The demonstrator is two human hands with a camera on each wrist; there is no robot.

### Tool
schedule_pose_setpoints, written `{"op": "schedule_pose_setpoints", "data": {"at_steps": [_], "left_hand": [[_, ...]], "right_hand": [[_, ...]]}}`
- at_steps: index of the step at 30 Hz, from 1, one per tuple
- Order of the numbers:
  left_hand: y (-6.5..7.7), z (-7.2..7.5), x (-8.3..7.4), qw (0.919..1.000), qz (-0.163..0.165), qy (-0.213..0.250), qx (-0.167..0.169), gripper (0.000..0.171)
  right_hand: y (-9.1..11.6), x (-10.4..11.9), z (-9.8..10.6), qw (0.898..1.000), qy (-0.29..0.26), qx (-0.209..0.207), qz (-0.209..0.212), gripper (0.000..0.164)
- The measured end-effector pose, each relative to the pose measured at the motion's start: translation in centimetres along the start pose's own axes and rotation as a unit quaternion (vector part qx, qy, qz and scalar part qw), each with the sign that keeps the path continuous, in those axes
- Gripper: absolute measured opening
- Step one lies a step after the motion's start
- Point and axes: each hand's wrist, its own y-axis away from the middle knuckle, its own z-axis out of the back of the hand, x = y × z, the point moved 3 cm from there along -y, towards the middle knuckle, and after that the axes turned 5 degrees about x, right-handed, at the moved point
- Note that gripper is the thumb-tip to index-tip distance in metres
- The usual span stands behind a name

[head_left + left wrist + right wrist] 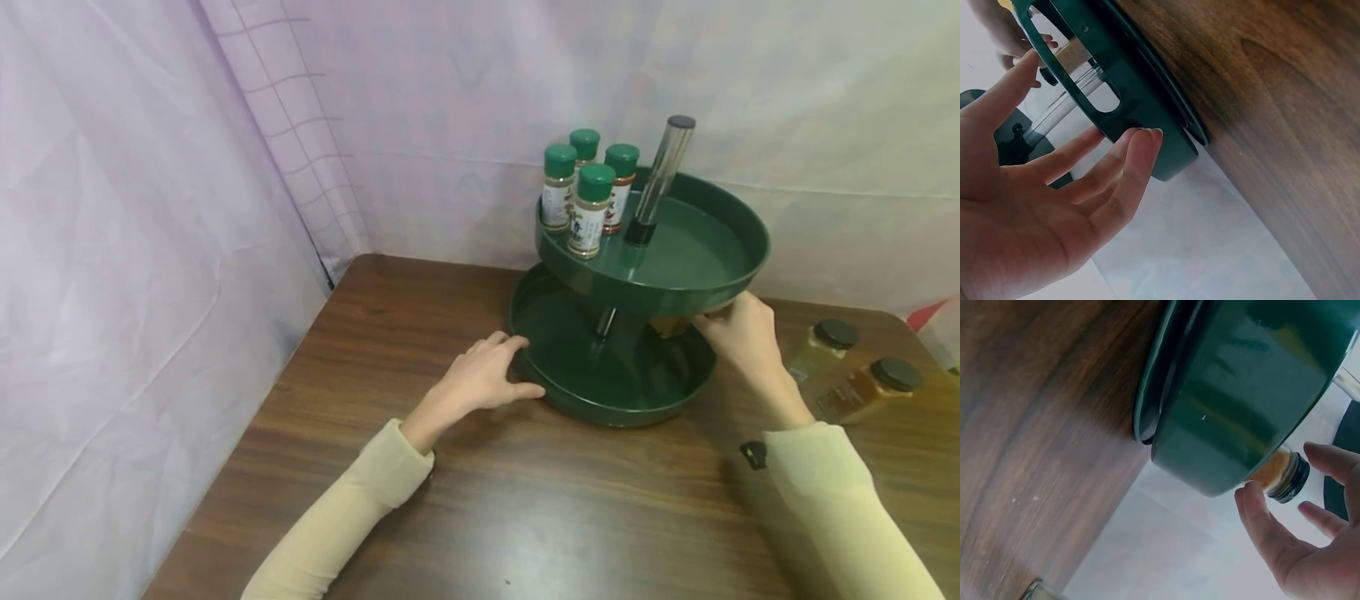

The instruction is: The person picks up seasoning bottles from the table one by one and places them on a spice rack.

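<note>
A green two-tier rack (615, 415) stands on the desk (465, 492), close to the far edge. The left hand (483, 375), with fingers spread, touches the left wall of its lower tray (570, 354). The right hand (742, 333) has its fingers apart about a jar of orange powder (1270, 470) inside this tray's right side; whether they touch it, I cannot tell. Four green-capped bottles (587, 229) stand above.

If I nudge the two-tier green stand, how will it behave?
The green stand is probably stiff: its smooth walls hold a clean round shape. It may carry weight unevenly, as four green-capped bottles crowd one side of the upper tray. Those bottles are tall and narrow, so a sharp shove could topple them.
</note>
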Motion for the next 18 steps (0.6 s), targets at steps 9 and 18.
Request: {"op": "schedule_pose_setpoints", "data": {"at_steps": [9, 18], "left_hand": [[0.0, 0.1, 0.0, 1.0, -0.002, -0.001, -0.001, 0.08], [0.0, 0.1, 0.0, 1.0, -0.002, -0.003, 0.0, 0.08]], "right_hand": [[1.3, 0.4, 1.1, 1.0, -0.018, -0.006, 0.005, 0.042], [2.8, 0.6, 2.7, 1.0, -0.007, -0.025, 0.003, 0.054]]}}
